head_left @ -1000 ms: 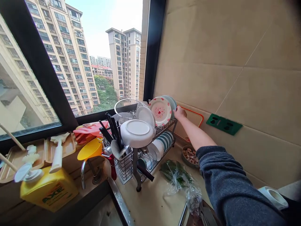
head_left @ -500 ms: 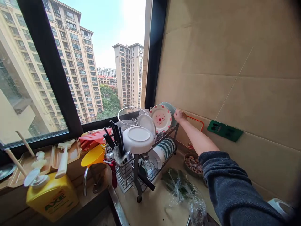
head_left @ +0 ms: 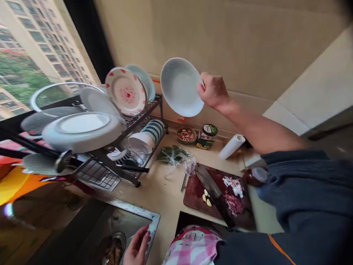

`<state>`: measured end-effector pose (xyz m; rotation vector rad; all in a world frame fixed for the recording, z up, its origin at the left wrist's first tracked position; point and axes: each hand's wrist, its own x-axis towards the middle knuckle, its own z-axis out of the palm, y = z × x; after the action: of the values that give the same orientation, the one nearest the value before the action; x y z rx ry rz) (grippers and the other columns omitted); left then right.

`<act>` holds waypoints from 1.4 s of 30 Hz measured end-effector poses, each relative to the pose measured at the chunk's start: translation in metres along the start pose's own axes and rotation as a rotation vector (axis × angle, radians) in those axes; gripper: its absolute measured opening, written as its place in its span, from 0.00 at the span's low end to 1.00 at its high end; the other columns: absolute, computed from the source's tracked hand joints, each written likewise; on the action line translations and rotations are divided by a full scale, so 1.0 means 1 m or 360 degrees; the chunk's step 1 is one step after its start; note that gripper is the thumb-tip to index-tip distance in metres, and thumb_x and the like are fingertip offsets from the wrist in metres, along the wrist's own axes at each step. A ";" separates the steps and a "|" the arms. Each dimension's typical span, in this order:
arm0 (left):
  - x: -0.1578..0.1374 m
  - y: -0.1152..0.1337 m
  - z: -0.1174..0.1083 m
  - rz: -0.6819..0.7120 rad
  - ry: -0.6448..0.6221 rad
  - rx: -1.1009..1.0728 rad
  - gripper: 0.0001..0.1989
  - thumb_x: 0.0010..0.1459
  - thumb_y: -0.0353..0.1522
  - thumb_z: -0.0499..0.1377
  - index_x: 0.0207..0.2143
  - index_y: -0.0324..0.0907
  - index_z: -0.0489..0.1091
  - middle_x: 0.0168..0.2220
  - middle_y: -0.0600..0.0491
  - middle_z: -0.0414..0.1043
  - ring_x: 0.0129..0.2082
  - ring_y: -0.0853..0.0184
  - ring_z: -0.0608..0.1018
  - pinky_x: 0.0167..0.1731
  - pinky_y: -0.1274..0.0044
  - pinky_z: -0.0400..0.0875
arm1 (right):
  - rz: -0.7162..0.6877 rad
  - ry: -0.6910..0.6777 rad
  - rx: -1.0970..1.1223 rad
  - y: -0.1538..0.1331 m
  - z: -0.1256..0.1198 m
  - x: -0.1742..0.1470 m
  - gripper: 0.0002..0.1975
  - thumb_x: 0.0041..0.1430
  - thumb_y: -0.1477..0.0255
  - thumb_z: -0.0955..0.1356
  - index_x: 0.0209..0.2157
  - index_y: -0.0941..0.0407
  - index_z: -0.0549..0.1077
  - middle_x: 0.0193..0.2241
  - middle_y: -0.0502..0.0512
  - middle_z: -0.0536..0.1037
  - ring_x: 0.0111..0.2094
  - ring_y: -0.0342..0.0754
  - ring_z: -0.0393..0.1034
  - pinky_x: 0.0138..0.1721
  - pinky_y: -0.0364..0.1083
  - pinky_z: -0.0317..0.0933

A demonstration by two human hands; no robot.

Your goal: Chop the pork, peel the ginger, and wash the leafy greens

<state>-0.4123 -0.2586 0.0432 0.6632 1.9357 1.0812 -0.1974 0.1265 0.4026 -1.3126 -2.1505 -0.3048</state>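
A pale blue-white plate [head_left: 182, 88] hangs upright in the air in front of the tiled wall. My right hand [head_left: 215, 90] is shut on its right rim. Low in the view, my left hand [head_left: 138, 246] hovers by the front corner of the sink [head_left: 154, 217], fingers loosely bent and apart with nothing visible in them. To the left of the held plate stands the dish rack [head_left: 143, 114]. On its top tier are a plate with pink marks [head_left: 127, 92], another pale plate [head_left: 145, 81] behind it and an upturned white bowl [head_left: 82, 130].
A dark cutting board [head_left: 193, 195] bears a cleaver [head_left: 208, 182], garlic cloves [head_left: 206, 198] and chopped food. Behind it are a bagged bunch of greens [head_left: 171, 154], a small bowl of brown pieces [head_left: 186, 135], a lidded jar [head_left: 208, 131] and a white roll [head_left: 232, 146].
My right hand has lifted the pale plate off the rack and brought it rightward. The view has turned right and down, bringing my left hand and the cutting board into sight.
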 end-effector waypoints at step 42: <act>-0.127 0.034 0.229 0.0651 -0.0898 0.0558 0.14 0.57 0.39 0.53 0.40 0.41 0.70 0.37 0.50 0.74 0.35 0.67 0.76 0.36 0.76 0.72 | 0.1669 -0.0718 0.0767 0.155 -0.013 -0.646 0.21 0.54 0.52 0.60 0.19 0.53 0.58 0.15 0.48 0.67 0.18 0.44 0.60 0.22 0.42 0.56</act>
<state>-0.1497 -0.2351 0.0510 1.4370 1.5280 0.6735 0.1586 -0.2765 0.0127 -2.0724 -1.3823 0.9308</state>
